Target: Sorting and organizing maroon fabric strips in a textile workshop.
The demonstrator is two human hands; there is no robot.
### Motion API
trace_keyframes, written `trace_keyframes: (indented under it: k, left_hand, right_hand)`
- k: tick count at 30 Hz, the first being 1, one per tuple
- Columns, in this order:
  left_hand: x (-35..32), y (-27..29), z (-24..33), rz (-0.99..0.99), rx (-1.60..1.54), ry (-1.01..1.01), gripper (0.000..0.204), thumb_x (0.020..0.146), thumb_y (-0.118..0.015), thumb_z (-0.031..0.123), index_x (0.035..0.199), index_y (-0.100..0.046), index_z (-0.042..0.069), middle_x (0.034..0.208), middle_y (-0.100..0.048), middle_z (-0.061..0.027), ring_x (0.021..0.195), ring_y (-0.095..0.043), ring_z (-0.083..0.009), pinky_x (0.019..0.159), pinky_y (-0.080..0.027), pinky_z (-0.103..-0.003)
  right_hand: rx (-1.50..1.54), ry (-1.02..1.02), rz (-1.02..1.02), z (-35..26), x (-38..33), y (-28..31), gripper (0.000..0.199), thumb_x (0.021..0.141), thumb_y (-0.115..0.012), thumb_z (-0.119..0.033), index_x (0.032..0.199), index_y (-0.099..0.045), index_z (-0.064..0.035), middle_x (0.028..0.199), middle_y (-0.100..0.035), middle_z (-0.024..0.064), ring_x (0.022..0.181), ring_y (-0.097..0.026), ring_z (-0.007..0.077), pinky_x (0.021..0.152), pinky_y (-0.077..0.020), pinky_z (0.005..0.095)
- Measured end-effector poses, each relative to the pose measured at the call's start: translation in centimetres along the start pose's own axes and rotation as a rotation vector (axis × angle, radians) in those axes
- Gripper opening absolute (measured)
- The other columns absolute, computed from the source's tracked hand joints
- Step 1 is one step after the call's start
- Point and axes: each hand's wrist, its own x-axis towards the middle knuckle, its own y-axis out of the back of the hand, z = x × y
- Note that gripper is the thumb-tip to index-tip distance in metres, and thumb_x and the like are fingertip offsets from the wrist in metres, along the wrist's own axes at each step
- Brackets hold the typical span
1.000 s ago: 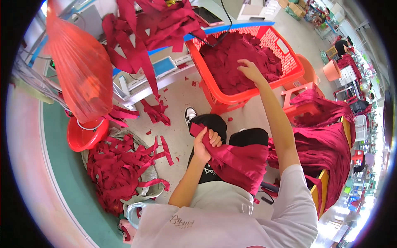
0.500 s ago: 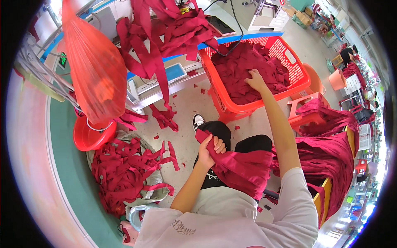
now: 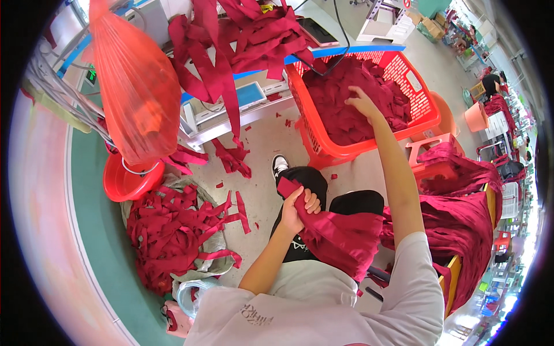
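Observation:
Above my lap, my left hand (image 3: 301, 209) is closed around a gathered bundle of dark red cloth (image 3: 340, 237). The bundle's folded end sticks up past my fingers, and its wider part drapes across my thighs toward the right. My right arm stretches forward over a red plastic basket (image 3: 340, 151) heaped with dark red cloth pieces (image 3: 340, 118). Over that heap my right hand (image 3: 363, 104) has its fingers apart, and no cloth shows in it. Whether the fingertips touch the pieces I cannot tell.
A worktable holds tangled red strips (image 3: 259, 40) and a phone (image 3: 317, 32). At left hang a red plastic bag (image 3: 138, 92) and, below, a red bucket (image 3: 124, 183) beside a sack of scraps (image 3: 173, 230). Long red cloth (image 3: 444, 230) lies over a rack at right, near a stool (image 3: 430, 164).
My right hand has come up a little from the cloth pieces, its fingers spreading. My left hand keeps its hold on the bundle. The whole view has shifted slightly.

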Motion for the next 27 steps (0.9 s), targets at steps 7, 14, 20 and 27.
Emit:
trace_keyframes:
  k: [7,14,20,27]
  left_hand:
    - [-0.1,-0.6,-0.2,0.033,0.106,-0.027,0.025,0.095,-0.051,0.023,0.075,-0.046,0.009,0.062,-0.041,-0.0009,0.058,-0.042,-0.0141,0.063,-0.038,-0.029]
    - [-0.7,-1.4,-0.4,-0.061,0.106,-0.099,0.019,0.092,-0.052,0.019,0.078,-0.045,0.01,0.064,-0.041,-0.0003,0.061,-0.041,-0.0135,0.063,-0.037,-0.03]
    - [-1.6,-4.4,0.0,0.038,0.139,-0.177,0.02,0.095,-0.05,0.018,0.106,-0.06,0.004,0.072,-0.053,-0.0044,0.078,-0.057,-0.023,0.085,-0.047,-0.038]
    - [-1.4,-5.2,-0.1,0.031,0.123,-0.256,0.021,0.097,-0.05,0.016,0.11,-0.06,0.003,0.073,-0.053,-0.0037,0.081,-0.057,-0.0235,0.099,-0.044,-0.04]
  right_hand:
    - [0.0,-0.163,0.075,-1.2,0.1,-0.3,0.079,0.075,-0.072,-0.027,0.144,-0.041,-0.0017,0.139,-0.046,0.0228,0.127,-0.048,0.0299,0.104,-0.0408,0.0352]
    - [-0.252,0.06,0.099,1.1,0.7,-0.4,0.07,0.075,-0.071,-0.03,0.137,-0.051,-0.0042,0.136,-0.05,0.0219,0.128,-0.047,0.035,0.105,-0.0394,0.0378]
    - [-0.513,0.588,0.689,-7.8,-4.4,-0.8,0.03,0.085,-0.062,-0.021,0.112,-0.071,-0.0137,0.112,-0.068,0.0084,0.134,-0.044,0.0353,0.112,-0.0255,0.0544]
    - [0.445,0.731,0.507,-18.0,-20.4,5.8,0.038,0.09,-0.046,-0.006,0.12,-0.059,0.0134,0.135,-0.051,0.0296,0.135,-0.043,0.0365,0.117,-0.0271,0.0445]
